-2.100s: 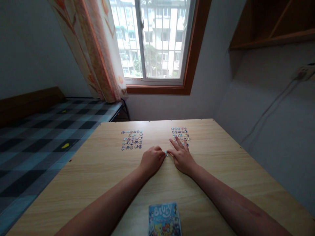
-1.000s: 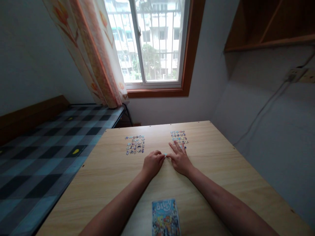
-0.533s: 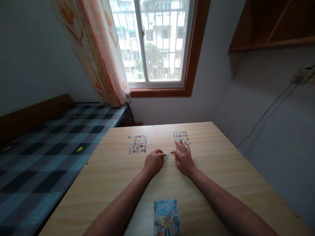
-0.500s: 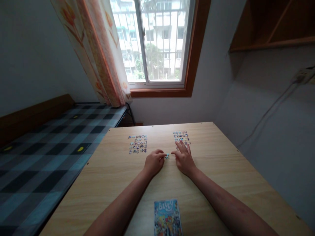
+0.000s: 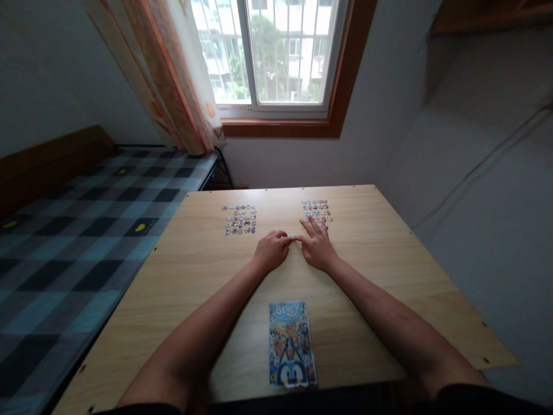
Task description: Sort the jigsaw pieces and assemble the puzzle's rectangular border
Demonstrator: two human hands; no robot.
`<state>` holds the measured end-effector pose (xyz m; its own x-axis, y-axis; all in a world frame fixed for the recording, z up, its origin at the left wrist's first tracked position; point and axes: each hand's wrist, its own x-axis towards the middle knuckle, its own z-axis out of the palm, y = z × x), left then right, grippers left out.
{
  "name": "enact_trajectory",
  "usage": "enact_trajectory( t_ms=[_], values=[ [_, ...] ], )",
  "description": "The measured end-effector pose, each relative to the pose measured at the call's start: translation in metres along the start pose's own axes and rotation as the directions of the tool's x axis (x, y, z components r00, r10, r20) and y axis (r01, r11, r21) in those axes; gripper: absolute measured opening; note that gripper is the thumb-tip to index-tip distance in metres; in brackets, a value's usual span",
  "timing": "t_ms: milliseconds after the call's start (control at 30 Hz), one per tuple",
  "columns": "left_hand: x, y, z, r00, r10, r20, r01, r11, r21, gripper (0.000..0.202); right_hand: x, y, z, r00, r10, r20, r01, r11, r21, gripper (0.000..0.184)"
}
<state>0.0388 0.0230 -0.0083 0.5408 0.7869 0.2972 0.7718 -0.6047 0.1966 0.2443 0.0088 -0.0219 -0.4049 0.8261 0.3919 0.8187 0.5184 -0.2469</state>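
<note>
And there's contact: half a second back I had a gap between my right hand (image 5: 317,251) and the pale-blue jigsaw bit (image 5: 292,236); now the right hand's innermost digit meets it, with my left hand (image 5: 272,252) at its other side. So I've got it hemmed in from both sides, between the fingertips, and mostly hidden. The view has tipped down too, bringing the whole cartoon-printed pack (image 5: 291,340) into sight, well on my side of the fingers.

Fingers, then: the right ones are spread apart; on the left, one reaches out and the rest curl. Whether the left is pinching or only pressing, I can't tell.

Now the count. Two hands, one bit between them, which may be one piece or several joined. Two blocks of pieces: the left block (image 5: 247,223), five rows, beyond and left of the left fingers; the right block (image 5: 315,207), about five, just beyond the right fingers, which cover its near edge. Single pieces are too small to count. One pack, one table (image 5: 354,242).
</note>
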Motion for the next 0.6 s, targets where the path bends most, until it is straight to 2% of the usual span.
enact_trajectory(
  t_ms=[200, 600],
  values=[
    [0.0001, 0.0002, 0.0038, 1.000, 0.023, -0.016, -0.023, 1.000, 0.020, 0.031, -0.0008, 0.0032, 0.0019, 1.000, 0.007, -0.016, -0.007, 1.000, -0.009, 0.035],
    [-0.0056, 0.0009, -0.0016, 1.000, 0.003, 0.003, -0.003, 1.000, 0.017, 0.027, -0.0011, -0.0014, 0.0055, 0.999, -0.015, -0.038, 0.015, 1.000, -0.016, 0.035]
  ],
)
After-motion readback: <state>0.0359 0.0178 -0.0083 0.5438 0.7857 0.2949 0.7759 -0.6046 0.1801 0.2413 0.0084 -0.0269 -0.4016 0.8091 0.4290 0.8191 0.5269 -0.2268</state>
